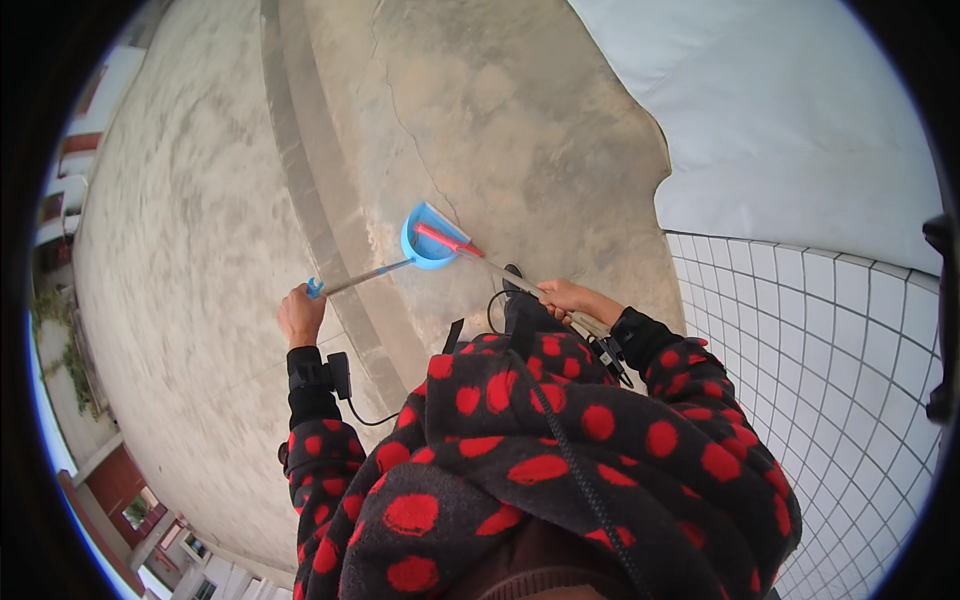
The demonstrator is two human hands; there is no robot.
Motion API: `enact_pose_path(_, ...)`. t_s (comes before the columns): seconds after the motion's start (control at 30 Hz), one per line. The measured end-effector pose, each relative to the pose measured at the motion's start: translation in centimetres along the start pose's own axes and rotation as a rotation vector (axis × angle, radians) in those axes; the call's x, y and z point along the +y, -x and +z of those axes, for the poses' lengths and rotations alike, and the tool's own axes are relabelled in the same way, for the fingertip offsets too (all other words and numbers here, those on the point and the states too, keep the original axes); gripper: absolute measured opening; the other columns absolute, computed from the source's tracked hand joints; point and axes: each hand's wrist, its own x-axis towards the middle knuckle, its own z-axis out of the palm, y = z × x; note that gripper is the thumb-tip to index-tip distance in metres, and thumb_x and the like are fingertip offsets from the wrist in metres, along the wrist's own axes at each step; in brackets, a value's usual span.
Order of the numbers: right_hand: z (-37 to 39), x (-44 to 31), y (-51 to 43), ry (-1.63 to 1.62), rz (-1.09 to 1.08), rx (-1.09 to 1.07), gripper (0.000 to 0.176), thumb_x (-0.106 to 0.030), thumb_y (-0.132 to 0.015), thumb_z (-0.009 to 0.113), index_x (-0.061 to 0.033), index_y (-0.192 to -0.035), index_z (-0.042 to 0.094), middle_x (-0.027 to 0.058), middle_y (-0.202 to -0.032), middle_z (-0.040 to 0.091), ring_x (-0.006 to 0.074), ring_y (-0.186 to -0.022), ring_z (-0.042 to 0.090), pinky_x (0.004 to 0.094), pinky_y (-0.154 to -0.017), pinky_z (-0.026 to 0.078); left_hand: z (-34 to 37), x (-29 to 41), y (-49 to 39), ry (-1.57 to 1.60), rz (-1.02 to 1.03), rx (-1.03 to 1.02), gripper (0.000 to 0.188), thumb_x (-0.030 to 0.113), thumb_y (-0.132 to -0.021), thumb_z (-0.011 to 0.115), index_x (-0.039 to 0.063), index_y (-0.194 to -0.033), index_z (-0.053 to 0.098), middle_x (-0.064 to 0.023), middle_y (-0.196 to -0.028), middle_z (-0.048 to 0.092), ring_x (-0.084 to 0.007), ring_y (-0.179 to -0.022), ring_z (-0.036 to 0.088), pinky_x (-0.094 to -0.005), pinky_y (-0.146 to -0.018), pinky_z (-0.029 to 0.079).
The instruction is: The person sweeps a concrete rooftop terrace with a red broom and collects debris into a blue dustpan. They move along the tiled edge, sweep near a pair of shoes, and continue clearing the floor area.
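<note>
My left hand (302, 313) grips the upper end of the long handle of a blue dustpan (435, 253), close to its blue hook-shaped tip (314, 288). The pan appears to rest on the concrete floor in front of my feet. In my right hand (564, 298) is the pale pole (510, 277) of a broom. Its head, with pink-red bristles (442, 238), lies over the pan's opening, one end inside and the other reaching past the pan's edge. A little dark debris seems to sit in the pan, too small to identify.
A shallow step or channel edge (300, 150) runs along the concrete (195, 225) on my left. To the right stand a white-tiled wall (810, 337) and a large white sheet (787, 112). My dark shoe (512, 276) is near the broom pole. Buildings (120, 487) show at the far left.
</note>
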Motion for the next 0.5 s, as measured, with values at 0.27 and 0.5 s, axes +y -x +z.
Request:
enact_pose_path(0.27, -8.1, 0.8, 4.9, -0.292, -0.137, 0.299, 0.011, -0.010, -0.083, 0.045, -0.0069, -0.093, 0.048, 0.0023, -0.059, 0.041, 0.0091, -0.038, 0.037, 0.0273, -0.034, 0.034, -1.1, 0.2, 0.8, 0.017, -0.037, -0.021, 0.028, 0.031, -0.069, 0.063, 0.013, -0.090, 0.067, -0.0135, -0.081, 0.065, -0.0338, -0.080, 0.061, -0.0425, -0.068, 0.048)
enact_pose_path(0.5, -21.7, -1.7, 1.3, -0.342, -0.318, 0.772, 0.014, -0.011, -0.084, 0.048, -0.0049, -0.074, 0.041, 0.0046, -0.050, 0.042, 0.0175, -0.036, 0.041, 0.0316, -0.033, 0.034, -2.7, 0.4, 0.6, 0.003, -0.026, 0.009, 0.030, 0.032, -0.070, 0.063, 0.014, -0.094, 0.066, -0.0149, -0.083, 0.065, -0.0345, -0.080, 0.061, -0.0433, -0.066, 0.048)
